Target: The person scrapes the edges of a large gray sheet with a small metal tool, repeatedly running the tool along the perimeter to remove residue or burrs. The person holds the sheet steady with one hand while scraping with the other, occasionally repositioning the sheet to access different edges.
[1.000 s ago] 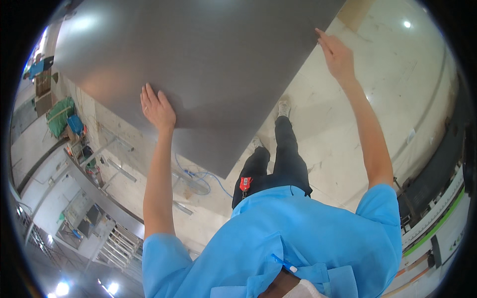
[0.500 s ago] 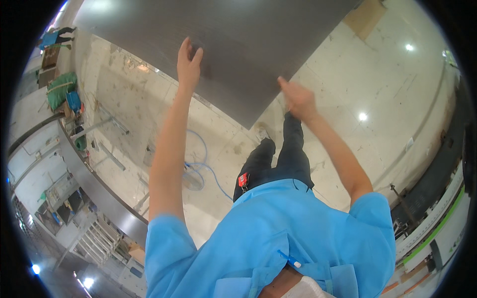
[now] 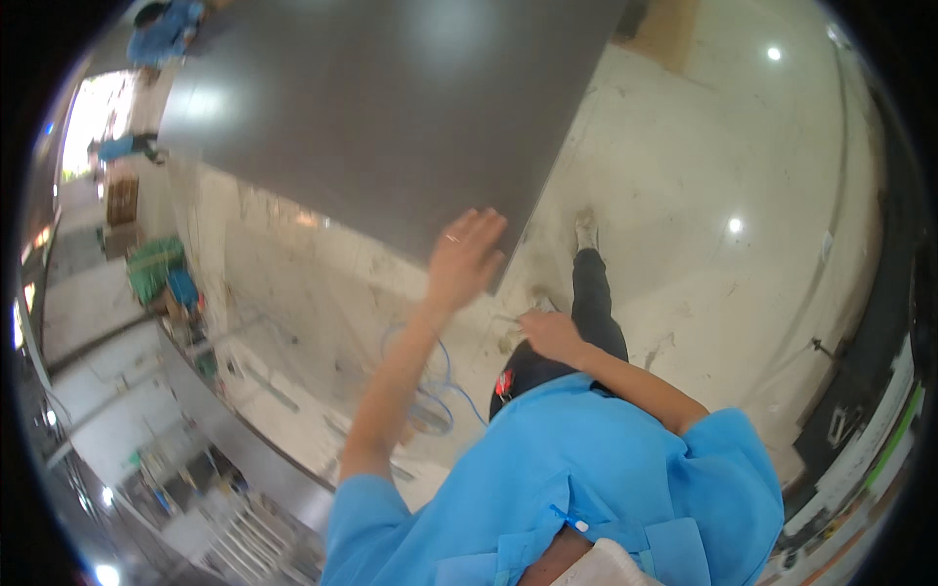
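A large dark grey panel (image 3: 391, 127) with a smooth, faintly shiny face fills the upper middle, its near corner pointing towards me. Over that corner is my left hand (image 3: 469, 256), fingers stretched out and palm down; whether it touches the surface is hard to tell. My right hand (image 3: 554, 337) is in front of my thighs, just off the corner, with its fingers curled in. Something thin and pale seems to stick out of it to the left, too blurred to name.
A blue hose (image 3: 451, 391) lies coiled on the pale floor. At left stand a metal-edged bench (image 3: 230, 420) and a green bundle (image 3: 154, 269) beside a blue container (image 3: 183, 289). Another person in blue (image 3: 161, 37) is at the panel's far left edge. Dark equipment (image 3: 845, 391) lines the right.
My left hand has come nearer and to the right, onto the panel's corner. My right hand has drawn back from the panel's right edge towards my body. My view has shifted.
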A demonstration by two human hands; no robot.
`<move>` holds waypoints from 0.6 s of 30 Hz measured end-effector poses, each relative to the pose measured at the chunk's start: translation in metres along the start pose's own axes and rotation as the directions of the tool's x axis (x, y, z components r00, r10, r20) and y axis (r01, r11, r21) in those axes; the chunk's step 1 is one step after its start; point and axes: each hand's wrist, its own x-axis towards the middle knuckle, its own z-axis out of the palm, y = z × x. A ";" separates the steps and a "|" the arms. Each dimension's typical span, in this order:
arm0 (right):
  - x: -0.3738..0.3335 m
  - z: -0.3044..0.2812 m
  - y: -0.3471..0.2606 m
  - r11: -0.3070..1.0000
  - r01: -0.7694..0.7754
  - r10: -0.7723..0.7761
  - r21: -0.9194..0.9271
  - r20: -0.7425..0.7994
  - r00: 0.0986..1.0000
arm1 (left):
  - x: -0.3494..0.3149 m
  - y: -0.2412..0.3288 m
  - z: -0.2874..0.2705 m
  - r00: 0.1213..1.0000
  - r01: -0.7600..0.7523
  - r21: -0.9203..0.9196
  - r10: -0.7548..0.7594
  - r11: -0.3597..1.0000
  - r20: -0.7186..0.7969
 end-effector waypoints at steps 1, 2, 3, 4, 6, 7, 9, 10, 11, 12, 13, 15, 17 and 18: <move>0.006 -0.019 0.022 0.986 -0.123 0.137 0.112 -0.131 0.982 | 0.020 0.011 0.014 0.996 -0.067 0.101 0.061 0.993 0.063; 0.010 -0.040 0.044 0.944 -0.239 0.297 0.228 -0.263 0.918 | 0.043 0.017 0.026 0.995 -0.090 0.138 0.085 0.986 0.045; 0.013 -0.061 0.067 0.916 -0.285 0.369 0.282 -0.312 0.876 | 0.063 0.022 0.034 0.995 -0.102 0.174 0.096 0.979 0.040; 0.015 -0.083 0.091 0.861 -0.380 0.485 0.338 -0.323 0.813 | 0.086 0.023 0.041 0.994 -0.074 0.215 0.054 0.974 0.098; 0.012 -0.119 0.132 0.741 -0.451 0.634 0.497 -0.297 0.714 | 0.137 0.023 0.050 0.995 -0.093 0.166 0.087 0.982 0.044; 0.007 -0.133 0.150 0.719 -0.406 0.644 0.564 -0.321 0.694 | 0.168 0.022 0.053 0.995 -0.102 0.171 0.097 0.980 0.037; 0.003 -0.155 0.185 0.597 -0.381 0.729 0.706 -0.279 0.625 | 0.235 0.021 0.057 0.994 -0.113 0.196 0.113 0.974 0.012; 0.001 -0.162 0.197 0.690 -0.340 0.680 0.639 -0.412 0.606 | 0.270 0.022 0.059 0.993 -0.112 0.212 0.116 0.971 -0.007; -0.001 -0.165 0.207 0.738 -0.341 0.653 0.582 -0.492 0.575 | 0.303 0.024 0.063 0.996 -0.087 0.226 0.086 0.970 0.011; -0.002 -0.167 0.215 0.750 -0.391 0.656 0.534 -0.522 0.546 | 0.335 0.025 0.065 0.991 -0.114 0.231 0.126 0.966 -0.040; -0.002 -0.167 0.221 0.713 -0.367 0.689 0.597 -0.500 0.525 | 0.368 0.026 0.067 0.989 -0.118 0.236 0.135 0.965 -0.061; 0.000 -0.165 0.229 0.524 -0.410 0.826 0.747 -0.328 0.458 | 0.428 0.029 0.072 0.986 -0.115 0.229 0.140 0.967 -0.094; 0.003 -0.161 0.235 0.470 -0.374 0.842 0.800 -0.280 0.460 | 0.481 0.032 0.075 0.990 -0.085 0.204 0.106 0.975 -0.095; 0.004 -0.159 0.238 0.359 -0.408 0.889 0.840 -0.174 0.424 | 0.506 0.033 0.078 0.980 -0.106 0.211 0.137 0.972 -0.142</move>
